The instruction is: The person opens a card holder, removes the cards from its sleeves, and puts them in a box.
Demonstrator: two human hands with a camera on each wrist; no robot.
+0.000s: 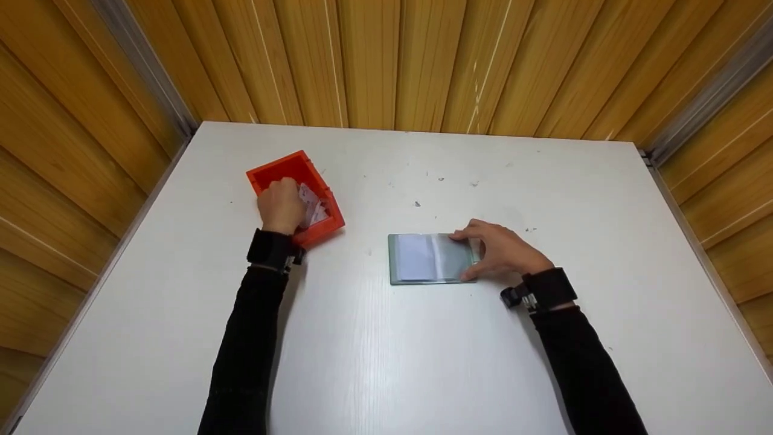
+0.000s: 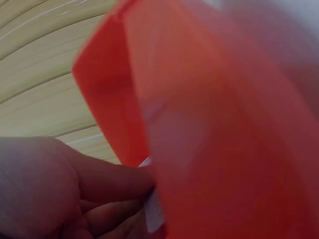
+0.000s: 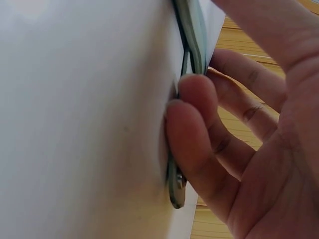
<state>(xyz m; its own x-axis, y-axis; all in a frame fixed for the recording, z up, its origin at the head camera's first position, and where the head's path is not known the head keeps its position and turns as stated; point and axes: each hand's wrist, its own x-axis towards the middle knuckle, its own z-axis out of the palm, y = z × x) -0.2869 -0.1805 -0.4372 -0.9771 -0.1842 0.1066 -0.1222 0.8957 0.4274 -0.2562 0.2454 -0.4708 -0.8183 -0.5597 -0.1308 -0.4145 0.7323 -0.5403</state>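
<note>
A green card holder (image 1: 394,260) with clear plastic sleeves lies opened flat on the white table. My right hand (image 1: 504,249) grips its right end, fingers at the far edge and thumb at the near edge. In the right wrist view, a snap strap (image 3: 177,191) on the holder shows beneath the fingers. My left hand (image 1: 282,205) reaches down into a red plastic bin (image 1: 320,230) holding several white cards (image 1: 312,207). The left wrist view has a white card (image 2: 154,215) right by the fingers; the bin's wall hides the fingertips, so I cannot tell whether they pinch it.
The white table (image 1: 386,356) carries a few small dark marks (image 1: 416,204) beyond the holder. Wood-look panels (image 1: 368,66) stand behind the table and at both sides. Each wrist wears a black band with a small camera (image 1: 513,296).
</note>
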